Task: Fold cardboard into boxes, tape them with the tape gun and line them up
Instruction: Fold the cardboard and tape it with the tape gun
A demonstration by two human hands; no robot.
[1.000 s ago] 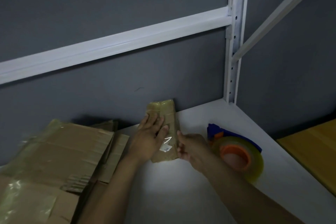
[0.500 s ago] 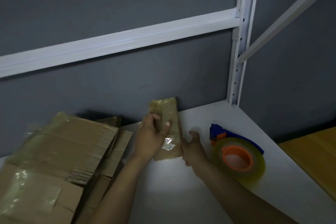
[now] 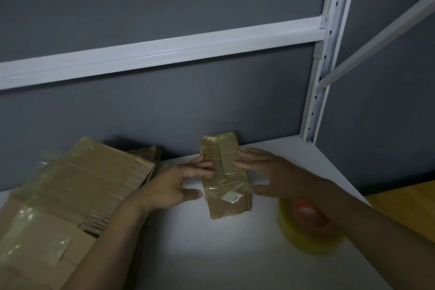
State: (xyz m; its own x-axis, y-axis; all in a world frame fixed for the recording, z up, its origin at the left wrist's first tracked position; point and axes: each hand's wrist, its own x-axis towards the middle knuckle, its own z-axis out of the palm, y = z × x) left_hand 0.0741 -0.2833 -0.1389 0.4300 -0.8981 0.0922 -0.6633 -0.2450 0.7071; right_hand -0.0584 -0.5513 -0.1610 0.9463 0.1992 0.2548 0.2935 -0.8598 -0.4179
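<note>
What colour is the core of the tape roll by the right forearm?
The core is orange, though blurred; the head view shows it.

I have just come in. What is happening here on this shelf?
A person handles a small taped box lying on the white shelf, close to the grey wall. The left hand and the right hand flank it, straight fingers touching it. A tape roll lies by the right forearm; flattened cardboard is piled at the left.

Single head view, forward and down, close over the white shelf (image 3: 235, 254).
</note>
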